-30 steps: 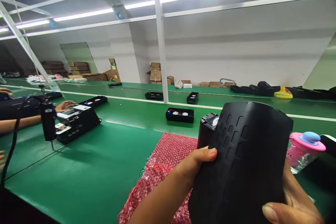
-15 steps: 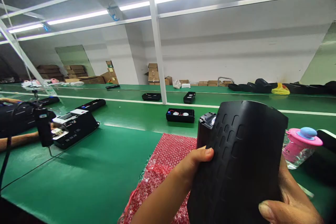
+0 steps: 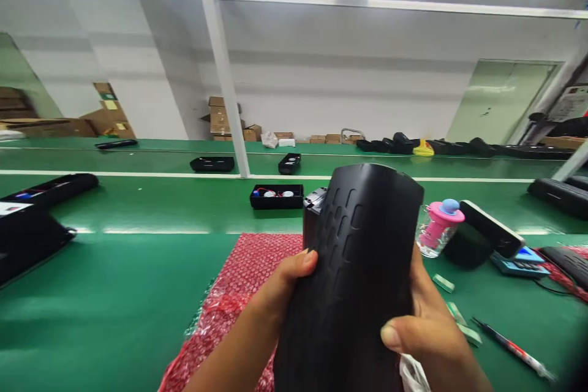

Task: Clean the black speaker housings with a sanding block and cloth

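Note:
My left hand [image 3: 287,285] and my right hand [image 3: 429,318] are closed around a large black plastic housing [image 3: 356,263] with raised oval marks, held nearly upright and tilted a little. My left thumb presses its left edge; my right thumb lies across its lower right face. The other fingers are mostly hidden behind it. Beneath my left forearm lies red bubble wrap [image 3: 257,260]. A black part with a shiny top [image 3: 315,201] shows partly behind the housing. Beyond it rests a black tray-like shell [image 3: 277,203] with red wires and two pale discs.
On the right are a clear cup with a pink lid [image 3: 441,220], a blue device [image 3: 521,261], small green-white pieces [image 3: 468,334] and a pen-like tool [image 3: 514,346]. A black unit [image 3: 34,242] lies left. A white post [image 3: 222,67] rises beyond the work surface.
The view has swung to the right, so the co-worker's arms and the hanging power screwdriver have left it, and more of the right side shows. Both hands still hold the housing.

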`<state>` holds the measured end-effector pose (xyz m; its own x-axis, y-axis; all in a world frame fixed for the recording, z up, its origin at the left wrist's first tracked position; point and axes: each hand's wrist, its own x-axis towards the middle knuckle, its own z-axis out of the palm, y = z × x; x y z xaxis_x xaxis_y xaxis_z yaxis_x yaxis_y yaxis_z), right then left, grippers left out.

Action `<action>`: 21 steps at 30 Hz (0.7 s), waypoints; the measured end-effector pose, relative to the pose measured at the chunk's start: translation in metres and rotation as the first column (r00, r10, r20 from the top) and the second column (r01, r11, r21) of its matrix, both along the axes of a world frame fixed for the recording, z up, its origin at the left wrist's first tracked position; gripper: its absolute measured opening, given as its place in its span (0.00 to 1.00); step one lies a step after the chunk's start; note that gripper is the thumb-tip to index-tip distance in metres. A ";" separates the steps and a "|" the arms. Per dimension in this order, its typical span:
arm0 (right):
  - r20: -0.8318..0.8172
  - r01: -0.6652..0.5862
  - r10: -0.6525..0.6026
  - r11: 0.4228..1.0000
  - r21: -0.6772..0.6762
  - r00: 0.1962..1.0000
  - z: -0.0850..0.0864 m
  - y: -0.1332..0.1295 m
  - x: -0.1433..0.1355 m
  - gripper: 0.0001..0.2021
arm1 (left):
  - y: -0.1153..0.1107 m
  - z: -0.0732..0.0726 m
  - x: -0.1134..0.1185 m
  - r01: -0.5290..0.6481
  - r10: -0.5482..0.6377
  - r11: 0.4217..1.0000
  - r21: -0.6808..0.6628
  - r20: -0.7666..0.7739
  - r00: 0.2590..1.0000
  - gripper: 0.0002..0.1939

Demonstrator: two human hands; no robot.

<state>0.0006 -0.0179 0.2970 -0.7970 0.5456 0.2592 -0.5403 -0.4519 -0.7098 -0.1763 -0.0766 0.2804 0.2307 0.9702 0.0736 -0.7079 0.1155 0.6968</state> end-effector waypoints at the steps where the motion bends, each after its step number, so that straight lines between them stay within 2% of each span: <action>1: -0.011 0.001 -0.001 1.000 -0.008 1.000 0.001 0.000 -0.001 0.65 | -0.002 0.001 -0.001 0.009 -0.009 1.000 -0.003 -0.004 1.000 0.32; 10: -0.067 -0.041 0.041 0.999 0.007 0.997 0.006 0.001 -0.003 0.65 | -0.006 -0.001 0.002 0.032 -0.033 0.999 -0.030 -0.024 0.999 0.32; 16: -0.147 -0.044 0.056 0.995 0.084 0.988 0.003 0.007 -0.007 0.66 | -0.006 0.006 0.001 0.110 -0.110 0.993 -0.045 -0.004 0.994 0.24; 21: -0.191 -0.044 0.065 0.993 0.111 0.979 0.002 0.010 -0.008 0.63 | -0.004 0.008 0.005 0.077 -0.075 0.996 -0.033 0.049 0.996 0.21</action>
<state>-0.0073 -0.0077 0.2990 -0.7534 0.4643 0.4656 -0.6492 -0.4128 -0.6389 -0.1717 -0.0808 0.2883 0.3011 0.9521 0.0531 -0.7282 0.1936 0.6574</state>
